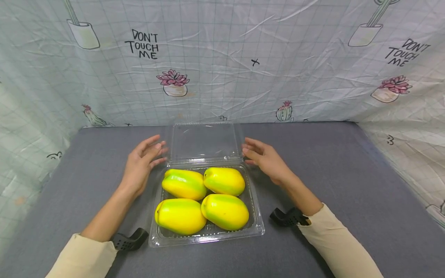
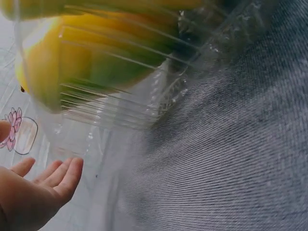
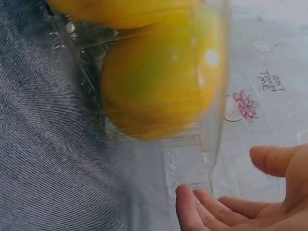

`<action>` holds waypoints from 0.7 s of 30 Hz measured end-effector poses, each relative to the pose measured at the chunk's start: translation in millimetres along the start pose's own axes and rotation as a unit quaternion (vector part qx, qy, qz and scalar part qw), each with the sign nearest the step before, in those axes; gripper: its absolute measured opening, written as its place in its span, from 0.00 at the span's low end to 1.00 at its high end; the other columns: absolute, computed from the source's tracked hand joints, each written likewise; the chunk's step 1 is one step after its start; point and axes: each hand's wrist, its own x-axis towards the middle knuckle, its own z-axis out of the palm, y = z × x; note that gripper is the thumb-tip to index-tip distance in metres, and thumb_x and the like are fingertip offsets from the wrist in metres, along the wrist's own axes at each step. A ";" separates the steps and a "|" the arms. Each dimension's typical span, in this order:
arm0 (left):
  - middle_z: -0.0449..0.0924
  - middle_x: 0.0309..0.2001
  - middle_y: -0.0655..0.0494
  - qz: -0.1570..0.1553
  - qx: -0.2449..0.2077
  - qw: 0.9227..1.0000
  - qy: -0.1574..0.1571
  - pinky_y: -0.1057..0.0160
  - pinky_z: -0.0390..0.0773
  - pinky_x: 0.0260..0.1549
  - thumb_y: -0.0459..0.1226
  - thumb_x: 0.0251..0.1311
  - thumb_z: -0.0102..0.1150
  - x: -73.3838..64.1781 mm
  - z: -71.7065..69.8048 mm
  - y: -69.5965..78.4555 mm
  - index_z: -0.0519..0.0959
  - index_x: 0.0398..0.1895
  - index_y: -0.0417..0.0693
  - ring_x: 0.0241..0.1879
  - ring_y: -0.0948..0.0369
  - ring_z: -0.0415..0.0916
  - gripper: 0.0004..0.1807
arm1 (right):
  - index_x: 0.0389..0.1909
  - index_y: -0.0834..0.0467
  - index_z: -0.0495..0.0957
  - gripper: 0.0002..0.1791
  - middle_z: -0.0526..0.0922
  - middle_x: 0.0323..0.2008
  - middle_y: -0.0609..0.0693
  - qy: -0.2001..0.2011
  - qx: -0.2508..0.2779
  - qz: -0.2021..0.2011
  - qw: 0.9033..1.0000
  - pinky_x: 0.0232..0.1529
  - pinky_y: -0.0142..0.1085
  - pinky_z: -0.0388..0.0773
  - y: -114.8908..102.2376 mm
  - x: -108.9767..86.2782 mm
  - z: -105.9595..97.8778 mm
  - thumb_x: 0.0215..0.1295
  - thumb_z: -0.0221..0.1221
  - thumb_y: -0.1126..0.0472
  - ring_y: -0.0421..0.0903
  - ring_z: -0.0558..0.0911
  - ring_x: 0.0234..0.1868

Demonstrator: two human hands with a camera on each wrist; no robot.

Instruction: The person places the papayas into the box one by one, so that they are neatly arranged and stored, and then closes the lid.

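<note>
A clear plastic clamshell box (image 1: 208,239) lies in the middle of the table in the head view. In its tray sit several plump fruits (image 1: 224,211), yellow with green streaks and shaped like papayas. The lid (image 1: 205,143) is folded back flat at the far side. My left hand (image 1: 140,166) is at the lid's left edge, fingers loosely extended and holding nothing. At the opposite edge is my right hand (image 1: 267,160), relaxed, its fingertips right by the plastic. Both wrist views show the ribbed tray wall with fruit behind it and the spread fingers beyond.
The table has a grey cloth (image 1: 330,166). Behind it hangs a pale curtain (image 1: 222,77) printed with potted plants and lettering, which also runs along both sides. Black wrist mounts (image 1: 130,240) sit on both forearms beside the tray.
</note>
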 end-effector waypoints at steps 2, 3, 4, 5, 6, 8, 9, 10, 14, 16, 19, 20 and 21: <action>0.63 0.64 0.34 0.006 -0.012 1.000 0.001 0.61 0.76 0.50 0.43 0.70 0.50 -0.3 -0.1 2.7 0.57 0.70 0.37 0.60 0.46 0.68 0.31 | 0.73 0.61 0.52 0.34 0.65 0.66 0.60 0.002 0.008 -0.006 1.000 0.56 0.47 0.73 -2.4 -1.4 -0.9 0.72 0.52 0.57 0.57 0.71 0.62; 0.63 0.64 0.33 0.008 -0.022 1.000 0.002 0.61 0.76 0.50 0.42 0.70 0.51 -0.3 -0.2 4.2 0.58 0.70 0.36 0.60 0.46 0.68 0.31 | 0.74 0.60 0.51 0.34 0.65 0.66 0.60 0.003 0.010 -0.009 1.000 0.56 0.48 0.73 -3.6 -2.1 -1.5 0.72 0.53 0.57 0.57 0.71 0.62; 0.63 0.63 0.33 0.011 -0.030 0.999 0.002 0.61 0.76 0.50 0.41 0.70 0.51 -0.2 -0.2 5.8 0.58 0.70 0.36 0.59 0.46 0.68 0.31 | 0.74 0.60 0.51 0.35 0.65 0.66 0.60 0.004 0.008 -0.011 1.000 0.56 0.48 0.73 -4.6 -2.9 -2.2 0.71 0.53 0.57 0.57 0.71 0.62; 0.64 0.63 0.33 0.013 -0.038 0.999 0.002 0.61 0.77 0.50 0.41 0.69 0.51 -0.2 -0.3 7.3 0.58 0.70 0.36 0.59 0.46 0.69 0.31 | 0.74 0.60 0.51 0.35 0.66 0.66 0.60 0.006 0.005 -0.013 1.000 0.56 0.48 0.73 -5.4 -3.9 -3.1 0.71 0.53 0.57 0.56 0.71 0.61; 0.64 0.63 0.33 0.015 -0.042 0.999 0.001 0.61 0.77 0.50 0.41 0.69 0.51 -0.2 -0.5 8.7 0.58 0.70 0.36 0.59 0.46 0.69 0.31 | 0.74 0.60 0.51 0.34 0.66 0.66 0.59 0.008 0.005 -0.014 1.000 0.56 0.48 0.73 -6.4 -4.8 -4.0 0.71 0.53 0.57 0.57 0.72 0.60; 0.64 0.62 0.32 0.017 -0.051 0.999 -0.001 0.61 0.77 0.50 0.40 0.69 0.51 -0.1 -0.8 11.4 0.58 0.69 0.35 0.58 0.46 0.69 0.30 | 0.73 0.59 0.52 0.33 0.67 0.66 0.59 0.011 0.009 -0.014 1.000 0.56 0.48 0.72 -8.0 -6.4 -6.0 0.72 0.52 0.58 0.57 0.73 0.59; 0.65 0.62 0.32 0.018 -0.053 0.998 -0.001 0.61 0.77 0.49 0.40 0.69 0.52 0.0 -1.0 12.8 0.59 0.69 0.35 0.58 0.46 0.69 0.30 | 0.73 0.59 0.53 0.32 0.67 0.66 0.59 0.011 0.011 -0.015 1.000 0.56 0.49 0.72 -8.7 -7.1 -7.1 0.72 0.51 0.59 0.57 0.73 0.58; 0.65 0.62 0.32 0.018 -0.050 0.999 -0.001 0.61 0.77 0.49 0.40 0.69 0.52 0.1 -1.2 14.1 0.59 0.69 0.35 0.57 0.47 0.70 0.30 | 0.73 0.59 0.53 0.32 0.67 0.66 0.59 0.011 0.013 -0.016 1.000 0.56 0.49 0.72 -9.3 -7.6 -8.2 0.72 0.51 0.59 0.57 0.74 0.57; 0.68 0.61 0.33 0.019 -0.053 0.998 0.000 0.60 0.78 0.48 0.41 0.68 0.53 0.4 -2.4 19.9 0.61 0.68 0.36 0.55 0.48 0.73 0.30 | 0.73 0.58 0.54 0.30 0.68 0.65 0.57 0.007 0.038 -0.019 0.999 0.57 0.48 0.72 -12.4 -8.5 -12.2 0.73 0.49 0.58 0.55 0.75 0.56; 0.68 0.61 0.35 0.021 -0.048 0.999 -0.001 0.61 0.77 0.48 0.42 0.68 0.53 -0.1 -2.7 23.3 0.61 0.68 0.37 0.55 0.49 0.74 0.30 | 0.73 0.57 0.55 0.30 0.69 0.65 0.57 0.004 0.047 -0.022 0.999 0.58 0.46 0.71 -14.6 -9.4 -14.0 0.74 0.49 0.56 0.54 0.75 0.56; 0.67 0.63 0.37 0.024 -0.051 0.998 -0.009 0.62 0.77 0.50 0.42 0.68 0.53 -1.7 -2.5 28.6 0.60 0.69 0.38 0.56 0.50 0.73 0.30 | 0.73 0.57 0.54 0.30 0.69 0.64 0.57 -0.001 0.060 -0.024 0.998 0.59 0.45 0.70 -18.4 -11.7 -16.3 0.74 0.49 0.55 0.54 0.76 0.56; 0.66 0.63 0.37 0.026 -0.053 0.998 -0.013 0.63 0.76 0.50 0.41 0.68 0.53 -2.3 -2.2 30.2 0.60 0.69 0.37 0.56 0.50 0.73 0.31 | 0.73 0.57 0.54 0.30 0.69 0.65 0.57 -0.004 0.063 -0.024 0.998 0.60 0.45 0.69 -19.8 -12.6 -16.9 0.74 0.48 0.54 0.55 0.76 0.57; 0.66 0.63 0.38 0.028 -0.057 0.998 -0.016 0.63 0.76 0.50 0.41 0.68 0.53 -2.9 -1.7 31.7 0.59 0.69 0.37 0.56 0.50 0.73 0.31 | 0.73 0.57 0.54 0.30 0.68 0.65 0.58 -0.005 0.067 -0.023 0.997 0.60 0.44 0.69 -21.2 -13.6 -17.4 0.74 0.48 0.54 0.55 0.75 0.57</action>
